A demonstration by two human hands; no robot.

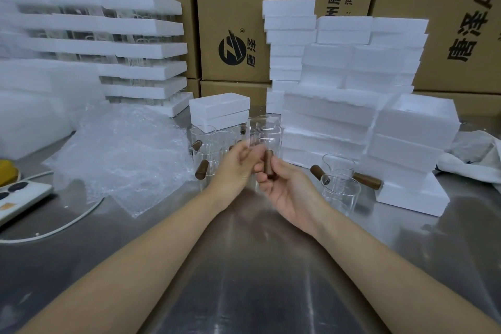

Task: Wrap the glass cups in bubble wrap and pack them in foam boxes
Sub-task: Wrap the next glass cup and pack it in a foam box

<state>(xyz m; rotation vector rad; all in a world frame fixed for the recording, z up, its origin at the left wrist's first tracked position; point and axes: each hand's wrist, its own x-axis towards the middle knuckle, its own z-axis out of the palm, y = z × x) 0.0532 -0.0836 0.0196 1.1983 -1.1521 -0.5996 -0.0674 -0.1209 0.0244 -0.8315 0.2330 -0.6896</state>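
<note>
A clear glass cup [264,134] with a brown wooden handle [269,164] is held up above the steel table [244,266] in the middle of the view. My right hand [284,187] pinches the handle from below. My left hand [235,165] holds the cup's glass body from the left. Several more glass cups [208,144] with wooden handles stand just behind my hands, and two others [339,187] stand to the right. A crumpled sheet of bubble wrap [122,154] lies on the left. Foam boxes [412,149] are stacked on the right.
A small foam box [219,110] sits behind the cups. Foam trays [141,49] with glassware are stacked at the back left, with cardboard cartons [235,22] behind. A power strip [19,198] and its cable lie at the left edge, and a grey cloth [474,154] lies at the right.
</note>
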